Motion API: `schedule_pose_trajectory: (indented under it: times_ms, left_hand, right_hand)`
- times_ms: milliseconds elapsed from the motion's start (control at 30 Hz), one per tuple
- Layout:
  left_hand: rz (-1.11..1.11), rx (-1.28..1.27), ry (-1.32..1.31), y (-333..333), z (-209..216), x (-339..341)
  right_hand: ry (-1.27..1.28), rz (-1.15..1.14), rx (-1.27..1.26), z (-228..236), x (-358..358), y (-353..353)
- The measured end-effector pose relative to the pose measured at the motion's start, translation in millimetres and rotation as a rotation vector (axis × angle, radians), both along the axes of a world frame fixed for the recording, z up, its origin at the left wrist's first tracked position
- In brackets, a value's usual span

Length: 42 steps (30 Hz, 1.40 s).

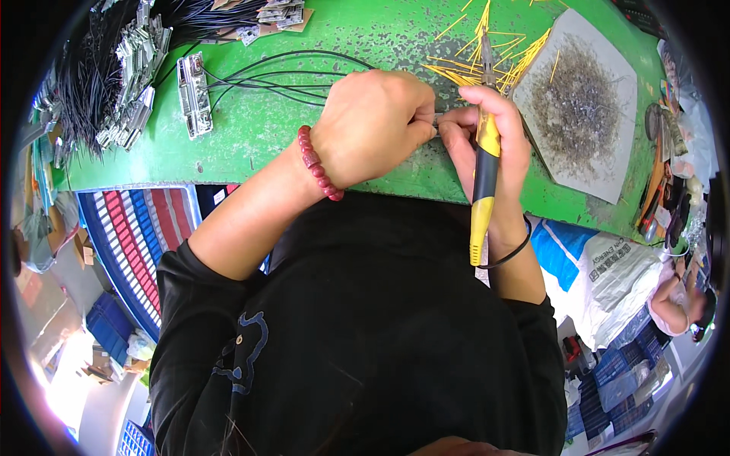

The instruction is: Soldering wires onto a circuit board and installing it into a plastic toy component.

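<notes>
My left hand (372,125), with a red bead bracelet on its wrist, is closed with its fingertips pinched near the green table's front edge. Thin black cables (289,73) run from a silver metal connector strip (195,95) on the left to this hand, which covers their ends. My right hand (502,144) is wrapped round a yellow-and-black soldering iron (484,178); its metal end points away over the table. The right thumb and forefinger meet the left fingertips at a small piece, mostly hidden between them.
Thin yellow sticks or tubes (525,57) lie scattered beyond my right hand. A pale board (620,83) with dark, burnt-looking residue lies at the right. Bundled black cables with metal connectors (137,72) heap at the far left. Another person (673,300) is at the far right.
</notes>
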State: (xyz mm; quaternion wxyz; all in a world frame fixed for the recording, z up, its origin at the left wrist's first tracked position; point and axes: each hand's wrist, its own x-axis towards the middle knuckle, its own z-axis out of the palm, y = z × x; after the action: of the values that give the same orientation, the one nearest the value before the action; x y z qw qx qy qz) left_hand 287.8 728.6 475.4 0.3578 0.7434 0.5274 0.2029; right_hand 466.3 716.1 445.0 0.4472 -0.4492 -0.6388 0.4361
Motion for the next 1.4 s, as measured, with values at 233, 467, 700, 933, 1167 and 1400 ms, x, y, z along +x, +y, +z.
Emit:
schedule_pose_trajectory:
  times_ms: [233, 467, 700, 933, 1167, 1400]
  left_hand:
    - [0.072, 0.074, -0.03, -4, -4, 5]
    - [0.035, 0.041, 0.0, -3, 1, 7]
    - [0.046, 0.079, -0.021, -4, -4, 6]
    - [0.049, 0.091, -0.044, -1, -3, 9]
    - [0.058, 0.068, -0.039, 0, -1, 12]
    - [0.066, 0.056, -0.051, 0, 0, 11]
  right_hand:
    - [-0.043, -0.028, 0.097, 0, -1, -1]
    - [-0.203, 0.022, 0.356, 0, 1, 5]
    - [-0.048, -0.079, 0.229, 1, 36, -5]
    - [-0.083, -0.659, 0.205, 4, 168, 0]
    - [-0.027, -0.7, 0.22, -8, 177, 7]
    - [-0.031, -0.743, 0.212, -11, 176, 5]
